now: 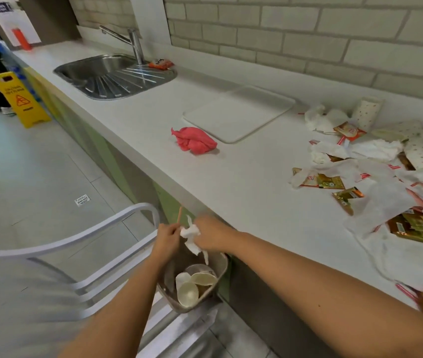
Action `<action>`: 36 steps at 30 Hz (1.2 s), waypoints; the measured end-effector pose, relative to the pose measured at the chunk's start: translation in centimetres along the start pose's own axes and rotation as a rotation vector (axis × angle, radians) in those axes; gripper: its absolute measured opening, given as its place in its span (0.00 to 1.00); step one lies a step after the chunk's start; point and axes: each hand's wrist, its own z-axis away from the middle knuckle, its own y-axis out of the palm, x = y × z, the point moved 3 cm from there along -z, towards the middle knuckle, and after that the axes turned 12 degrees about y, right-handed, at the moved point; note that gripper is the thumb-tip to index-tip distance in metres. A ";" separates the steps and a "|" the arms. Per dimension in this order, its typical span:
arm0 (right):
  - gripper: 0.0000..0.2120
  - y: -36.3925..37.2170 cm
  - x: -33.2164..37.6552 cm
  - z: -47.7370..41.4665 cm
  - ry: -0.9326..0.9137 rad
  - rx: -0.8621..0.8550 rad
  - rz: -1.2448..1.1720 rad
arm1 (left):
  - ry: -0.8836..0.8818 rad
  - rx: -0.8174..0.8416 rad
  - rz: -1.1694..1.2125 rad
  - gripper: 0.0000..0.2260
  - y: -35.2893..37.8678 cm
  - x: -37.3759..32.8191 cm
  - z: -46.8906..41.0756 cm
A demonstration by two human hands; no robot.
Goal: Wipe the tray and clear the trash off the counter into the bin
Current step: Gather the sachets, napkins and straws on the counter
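I have both hands out over the bin [222, 267], which stands on the floor against the near edge of the bench [231, 182]. My left hand [166, 235] pinches a thin stick [178, 218] upright, and my right hand [211, 235] is clenched on a crumpled tissue [190, 232] that dangles just above the bin's mouth. Cups and lids already lie inside.

I judge this to be the clearing step, at the point of dropping. The next move calls for letting both pieces go straight down, since the tissue hangs close to the rim.

A large trash pile [375, 171] of wrappers and napkins covers the right of the bench, so many more trips remain. The tray [238, 112] lies farther back, with the pink cloth [195, 139] just beside its near left corner.
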 end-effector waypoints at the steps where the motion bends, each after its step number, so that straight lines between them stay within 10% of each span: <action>1: 0.15 0.8 -0.1 -0.6 0.036 0.006 0.011 | -0.022 0.012 -0.016 0.12 0.0 0.7 0.2; 10: 0.22 3.5 0.5 -4.3 0.144 0.016 0.054 | -0.139 0.161 -0.052 0.16 -1.1 3.3 0.9; 26: 0.05 -3.7 2.7 0.6 0.124 -0.172 0.245 | 0.291 -0.124 0.194 0.13 -1.6 -8.4 -2.9; 36: 0.12 -10.3 -4.4 6.5 0.367 -0.390 0.257 | 0.504 0.061 0.290 0.11 4.9 -17.9 -1.8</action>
